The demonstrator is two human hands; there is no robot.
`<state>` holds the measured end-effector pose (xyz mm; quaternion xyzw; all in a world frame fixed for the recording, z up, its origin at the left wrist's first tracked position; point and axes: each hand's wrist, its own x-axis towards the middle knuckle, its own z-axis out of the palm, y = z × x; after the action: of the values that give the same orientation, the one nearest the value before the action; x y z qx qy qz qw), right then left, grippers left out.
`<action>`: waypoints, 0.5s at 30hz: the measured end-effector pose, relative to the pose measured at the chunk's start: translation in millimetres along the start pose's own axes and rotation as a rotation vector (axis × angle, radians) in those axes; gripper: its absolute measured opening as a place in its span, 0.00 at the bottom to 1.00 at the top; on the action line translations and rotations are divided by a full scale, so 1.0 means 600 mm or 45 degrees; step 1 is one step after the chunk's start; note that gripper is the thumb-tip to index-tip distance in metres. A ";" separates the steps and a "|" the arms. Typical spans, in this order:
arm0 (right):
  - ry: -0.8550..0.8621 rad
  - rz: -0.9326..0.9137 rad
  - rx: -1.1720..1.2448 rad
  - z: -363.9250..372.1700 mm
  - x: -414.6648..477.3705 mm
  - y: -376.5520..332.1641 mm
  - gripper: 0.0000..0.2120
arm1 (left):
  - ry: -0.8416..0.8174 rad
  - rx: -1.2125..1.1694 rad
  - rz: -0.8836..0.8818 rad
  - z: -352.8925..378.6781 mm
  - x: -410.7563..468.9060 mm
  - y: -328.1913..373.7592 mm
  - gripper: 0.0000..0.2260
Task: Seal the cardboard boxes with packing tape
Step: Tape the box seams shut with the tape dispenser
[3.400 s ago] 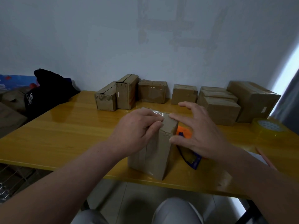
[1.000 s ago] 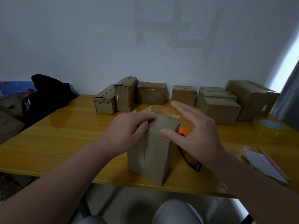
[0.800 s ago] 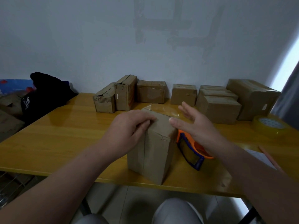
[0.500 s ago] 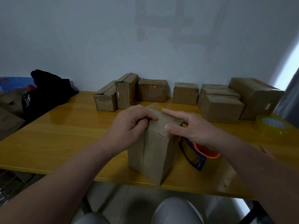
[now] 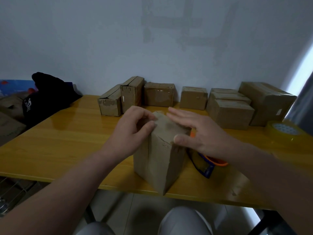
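A tall cardboard box [image 5: 159, 160] stands upright near the front edge of the yellow table [image 5: 67, 141]. My left hand [image 5: 133, 131] grips its top left edge with curled fingers. My right hand [image 5: 194, 131] lies flat on the box top with straight fingers, its thumb on the near edge. An orange and blue tape dispenser [image 5: 208, 164] lies on the table just right of the box, partly hidden by my right hand. A roll of clear packing tape [image 5: 284, 133] sits at the far right.
Several small cardboard boxes [image 5: 159, 96] stand in a row along the wall, with a larger one [image 5: 267, 102] at the right. A black bag [image 5: 45, 97] lies at the table's back left. My knees show below the table edge.
My right hand rose off the box, showing a loose tape flap at the top's far edge, then came down flat and slid across the top. My left hand kept its grip.
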<state>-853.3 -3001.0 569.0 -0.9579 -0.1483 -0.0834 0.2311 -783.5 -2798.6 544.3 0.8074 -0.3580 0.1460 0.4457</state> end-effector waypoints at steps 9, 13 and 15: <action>-0.395 0.158 0.047 -0.009 0.064 -0.015 0.48 | 0.005 -0.515 -0.510 0.000 -0.006 -0.013 0.29; -0.458 0.085 -0.068 -0.005 0.081 -0.017 0.46 | 0.019 -0.583 -0.494 0.001 -0.004 -0.021 0.24; -0.449 0.061 -0.061 -0.001 0.086 -0.019 0.48 | 0.027 -0.590 -0.485 0.001 -0.003 -0.026 0.25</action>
<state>-808.3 -2979.2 586.3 -0.9662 -0.1617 0.0878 0.1807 -773.8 -2793.0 533.5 0.7352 -0.2191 -0.0176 0.6413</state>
